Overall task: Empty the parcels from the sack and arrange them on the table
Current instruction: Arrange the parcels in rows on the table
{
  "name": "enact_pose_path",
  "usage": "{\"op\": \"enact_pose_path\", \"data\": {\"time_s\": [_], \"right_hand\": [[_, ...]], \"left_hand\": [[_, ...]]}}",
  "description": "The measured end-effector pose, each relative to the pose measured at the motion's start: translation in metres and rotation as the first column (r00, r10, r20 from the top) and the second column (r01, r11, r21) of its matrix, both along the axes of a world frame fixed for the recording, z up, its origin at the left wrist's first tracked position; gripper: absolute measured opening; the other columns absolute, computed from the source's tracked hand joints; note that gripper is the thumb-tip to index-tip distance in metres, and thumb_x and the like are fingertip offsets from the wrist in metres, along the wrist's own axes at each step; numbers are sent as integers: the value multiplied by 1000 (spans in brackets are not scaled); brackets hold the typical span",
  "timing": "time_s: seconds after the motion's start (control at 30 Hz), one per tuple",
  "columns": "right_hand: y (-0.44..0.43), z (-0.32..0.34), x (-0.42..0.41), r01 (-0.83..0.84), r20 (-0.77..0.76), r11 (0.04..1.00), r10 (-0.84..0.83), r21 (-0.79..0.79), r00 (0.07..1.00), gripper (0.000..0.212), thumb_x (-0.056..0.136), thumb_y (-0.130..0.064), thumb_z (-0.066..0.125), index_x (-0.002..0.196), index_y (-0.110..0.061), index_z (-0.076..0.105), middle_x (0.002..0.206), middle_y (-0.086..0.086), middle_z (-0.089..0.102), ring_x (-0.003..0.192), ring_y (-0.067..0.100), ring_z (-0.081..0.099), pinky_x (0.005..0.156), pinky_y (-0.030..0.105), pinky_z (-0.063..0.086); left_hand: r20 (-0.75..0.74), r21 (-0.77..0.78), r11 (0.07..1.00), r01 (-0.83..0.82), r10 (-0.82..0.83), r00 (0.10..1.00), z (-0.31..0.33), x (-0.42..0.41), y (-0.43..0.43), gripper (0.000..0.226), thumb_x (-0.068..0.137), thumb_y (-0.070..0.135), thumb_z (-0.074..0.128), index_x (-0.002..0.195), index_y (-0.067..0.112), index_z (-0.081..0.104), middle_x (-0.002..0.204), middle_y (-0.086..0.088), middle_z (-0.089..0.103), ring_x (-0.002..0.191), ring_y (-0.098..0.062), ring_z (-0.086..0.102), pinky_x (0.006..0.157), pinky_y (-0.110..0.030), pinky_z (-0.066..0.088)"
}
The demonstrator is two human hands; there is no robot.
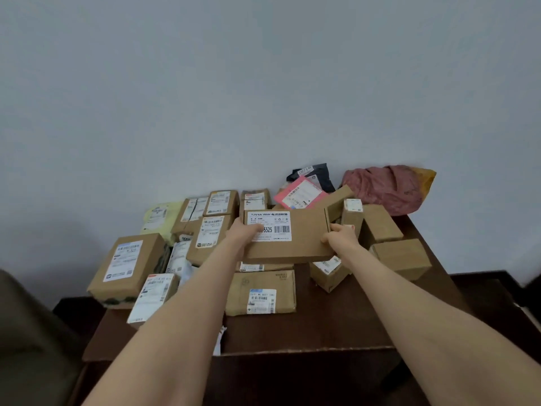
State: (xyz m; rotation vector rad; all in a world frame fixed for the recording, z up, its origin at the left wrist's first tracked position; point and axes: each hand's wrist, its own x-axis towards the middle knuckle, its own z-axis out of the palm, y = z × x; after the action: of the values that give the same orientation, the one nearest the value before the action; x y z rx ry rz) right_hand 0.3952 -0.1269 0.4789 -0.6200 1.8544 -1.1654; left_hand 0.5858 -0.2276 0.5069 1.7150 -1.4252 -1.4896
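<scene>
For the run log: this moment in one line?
left hand, right hand: gripping flat brown cardboard box | box: over parcels on dark wooden table

The white label (269,227) on the flat box (306,241) reads "12V4A 48W" above the left hand's (243,236) thumb, "5525" beside its tip

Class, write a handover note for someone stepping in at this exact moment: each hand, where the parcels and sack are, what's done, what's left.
Left hand grips the left end of the flat brown box; right hand grips its right end, above the middle of the table.
Other parcels lie across the table; the reddish sack lies crumpled at the far right corner.
Done: many parcels out.
Left: set this box down and tidy. The sack's contents cannot be seen.
</scene>
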Motion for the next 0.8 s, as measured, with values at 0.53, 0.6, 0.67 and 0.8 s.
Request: {"op": "enact_pose_path", "data": {"time_s": [0.53,0.6,0.67,0.8], "right_hand": [[42,-80,70,-397,180,759,357,516,917,63,88,-7,57,144,-5,27,146,24,31,128,48,39,95,55,47],[42,-87,73,-408,190,738,366,537,911,61,88,-7,58,142,-5,30,144,24,33,126,48,42,92,55,49],[42,-91,75,-420,200,713,375,562,905,58,88,-7,58,141,-4,33,141,25,37,119,47,49,88,51,52],[39,-100,74,-447,215,656,406,608,888,53,89,-9,58,138,-3,38,136,27,43,110,46,57,82,48,55]], "left_hand": [[330,309,945,106,-212,920,-65,62,88,54,97,33,49,142,6,36,146,-16,37,134,-33,37,106,-44,33],[343,343,932,112,-236,909,-72,63,88,57,97,34,49,143,5,32,147,-16,36,135,-33,35,106,-45,33],[345,389,914,113,-258,903,-76,65,89,60,96,39,49,143,4,34,147,-17,37,135,-35,34,105,-47,33],[373,415,901,128,-297,879,-84,66,87,61,96,43,47,142,6,36,145,-15,41,134,-34,37,106,-46,33]]}}
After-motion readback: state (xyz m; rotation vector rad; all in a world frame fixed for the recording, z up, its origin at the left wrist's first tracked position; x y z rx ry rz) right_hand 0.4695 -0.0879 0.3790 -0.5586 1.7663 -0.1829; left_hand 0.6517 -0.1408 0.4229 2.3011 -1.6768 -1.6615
